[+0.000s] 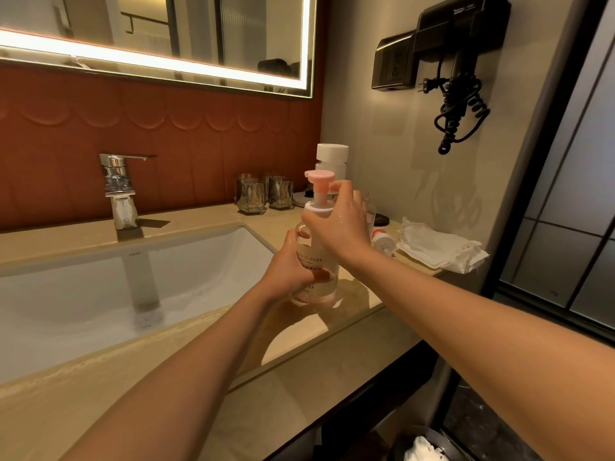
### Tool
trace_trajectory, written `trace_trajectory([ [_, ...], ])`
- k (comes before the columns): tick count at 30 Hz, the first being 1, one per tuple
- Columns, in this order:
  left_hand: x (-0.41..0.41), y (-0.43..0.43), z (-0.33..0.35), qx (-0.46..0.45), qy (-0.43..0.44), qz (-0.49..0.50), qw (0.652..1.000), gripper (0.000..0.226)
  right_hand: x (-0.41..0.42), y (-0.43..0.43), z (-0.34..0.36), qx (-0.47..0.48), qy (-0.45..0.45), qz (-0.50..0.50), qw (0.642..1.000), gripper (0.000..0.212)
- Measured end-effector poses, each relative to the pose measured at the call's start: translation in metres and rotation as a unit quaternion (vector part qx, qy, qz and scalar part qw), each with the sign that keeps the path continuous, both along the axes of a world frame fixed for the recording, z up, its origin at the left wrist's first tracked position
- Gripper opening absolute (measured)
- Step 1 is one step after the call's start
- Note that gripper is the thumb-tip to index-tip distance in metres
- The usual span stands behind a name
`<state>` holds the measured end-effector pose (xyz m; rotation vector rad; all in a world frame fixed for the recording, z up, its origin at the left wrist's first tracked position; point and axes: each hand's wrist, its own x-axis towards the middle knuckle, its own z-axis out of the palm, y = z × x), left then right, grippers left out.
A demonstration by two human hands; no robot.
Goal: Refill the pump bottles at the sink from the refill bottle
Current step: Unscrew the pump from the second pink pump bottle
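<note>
Head-worn camera looks down closely onto the countertop point(199, 217).

Before you, a lit-edged mirror point(199, 28) glows over a rust-red wall point(166, 134); a black hair dryer point(466, 28) (cord coiled) hangs right, above the beige tabletop point(332, 354).

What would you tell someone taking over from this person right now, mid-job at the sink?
Left hand grips the pump bottle, upright on the counter.
Right hand: fingers curl round its pump collar, probably screwing it.
Refill bottle stands capped behind.
Done, seemingly: pump seated on this bottle.
Left: a second pump head lies loose beside the tissues; its bottle likely needs attention.
</note>
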<state>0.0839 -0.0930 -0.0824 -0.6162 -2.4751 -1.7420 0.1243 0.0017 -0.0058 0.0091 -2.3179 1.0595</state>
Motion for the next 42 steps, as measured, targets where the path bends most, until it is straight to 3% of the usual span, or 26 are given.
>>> trace_trajectory([
  [4,0.0,0.001,0.0,0.005,-0.004,-0.002,1.0,0.091,0.001,-0.003,-0.004,-0.006,-0.007,0.044,0.999,0.058],
  [14,0.004,-0.003,0.0,-0.007,0.018,-0.013,1.0,0.084,0.001,0.005,0.001,-0.021,0.022,0.031,0.999,0.063],
  [19,0.009,-0.002,0.003,-0.008,0.021,-0.018,1.0,0.082,0.009,0.016,0.033,-0.159,0.088,0.06,0.982,0.046],
  [22,0.007,0.0,0.004,-0.006,0.011,-0.023,1.0,0.085,0.014,0.035,0.049,-0.222,0.142,0.008,0.965,0.043],
  [25,0.003,0.005,0.007,-0.012,0.001,-0.026,1.0,0.088,0.01,0.062,0.053,-0.331,0.175,-0.065,0.925,0.041],
  [27,0.002,0.007,0.008,-0.009,0.004,-0.024,1.0,0.086,0.004,0.08,0.043,-0.382,0.157,-0.097,0.906,0.041],
  [31,-0.005,0.016,0.008,-0.006,0.005,-0.021,1.0,0.088,-0.008,0.11,0.001,-0.356,0.038,-0.123,0.926,0.042],
  [36,-0.015,0.027,0.009,-0.009,0.006,-0.025,1.0,0.087,-0.025,0.114,-0.031,-0.346,-0.121,-0.094,0.926,0.043],
  [42,-0.031,0.03,0.012,-0.01,0.0,-0.024,1.0,0.083,-0.051,0.099,-0.037,-0.369,-0.154,-0.051,0.915,0.041],
])
